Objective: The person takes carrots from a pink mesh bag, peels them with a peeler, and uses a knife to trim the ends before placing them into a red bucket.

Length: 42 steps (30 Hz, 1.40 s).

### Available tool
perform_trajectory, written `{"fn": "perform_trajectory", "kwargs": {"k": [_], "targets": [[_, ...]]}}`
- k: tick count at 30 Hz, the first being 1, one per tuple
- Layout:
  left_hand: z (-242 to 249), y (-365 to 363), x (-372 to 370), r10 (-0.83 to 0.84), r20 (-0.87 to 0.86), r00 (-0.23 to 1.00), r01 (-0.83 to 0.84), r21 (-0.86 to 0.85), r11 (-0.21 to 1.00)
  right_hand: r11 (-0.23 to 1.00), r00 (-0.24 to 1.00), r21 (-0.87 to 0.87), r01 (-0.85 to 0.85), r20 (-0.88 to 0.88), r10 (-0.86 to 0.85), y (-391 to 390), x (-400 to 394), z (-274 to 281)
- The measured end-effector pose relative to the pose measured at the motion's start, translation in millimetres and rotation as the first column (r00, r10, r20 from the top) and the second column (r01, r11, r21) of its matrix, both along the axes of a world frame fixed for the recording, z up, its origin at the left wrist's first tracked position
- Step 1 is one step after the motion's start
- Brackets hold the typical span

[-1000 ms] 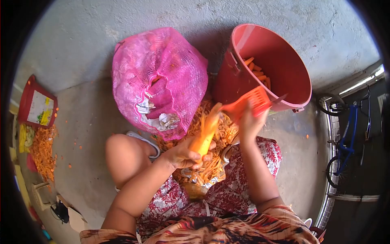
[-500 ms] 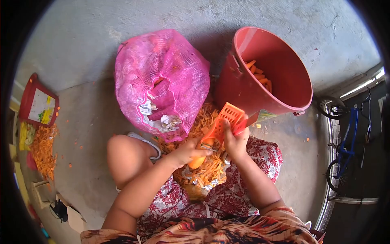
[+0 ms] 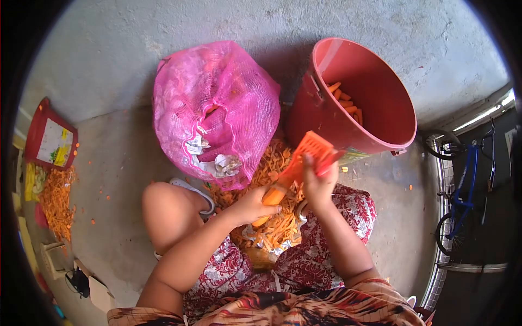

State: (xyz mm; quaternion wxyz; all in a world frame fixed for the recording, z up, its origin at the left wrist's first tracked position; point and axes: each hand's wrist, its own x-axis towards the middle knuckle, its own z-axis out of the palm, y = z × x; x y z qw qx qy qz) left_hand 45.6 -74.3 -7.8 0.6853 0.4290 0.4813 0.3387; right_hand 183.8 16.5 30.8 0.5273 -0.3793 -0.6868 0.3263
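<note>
My left hand (image 3: pixel 253 206) is wrapped round an orange carrot (image 3: pixel 274 195), whose lower end sticks out past my fingers. My right hand (image 3: pixel 319 182) grips an orange slotted peeler (image 3: pixel 312 149); a red piece shows at the same hand, too blurred to name. The peeler's lower end meets the carrot's upper end, and their exact contact is unclear. Below both hands, a heap of orange peelings (image 3: pixel 274 233) lies between my legs.
A pink mesh bag (image 3: pixel 244 103) with crumpled paper stands ahead. Right of it, a large red bucket (image 3: pixel 304 117) holds several carrots. Far left are a smaller red bucket (image 3: pixel 37 136) and more peelings (image 3: pixel 56 201). A blue bicycle (image 3: pixel 466 179) is at the right.
The peeler has turned and tilted in my right hand, with its slotted part slightly higher. More of the carrot now shows above my left hand.
</note>
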Motion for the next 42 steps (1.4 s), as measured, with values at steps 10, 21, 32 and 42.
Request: {"fn": "perform_trajectory", "kwargs": {"k": [10,21,32,42], "targets": [[2,-4,0,-0.023,-0.309,0.951,0.106,0.254,0.961,0.942,0.92,-0.211,0.263,-0.241,-0.311,50,39,17],[-10,-2,9,0.028,0.303,0.953,0.015,-0.14,0.99,0.973,0.975,-0.185,-0.136,-0.198,0.099,-13,5,5],[-8,-5,11,-0.131,-0.169,0.977,0.137,0.021,0.99,0.949,0.908,-0.277,0.149,-0.342,-0.242,59,36,7],[-4,15,-27,0.258,-0.782,0.568,-0.143,0.214,0.966,0.738,0.648,-0.615,-0.279,0.446,0.617,15,32,-15]]}}
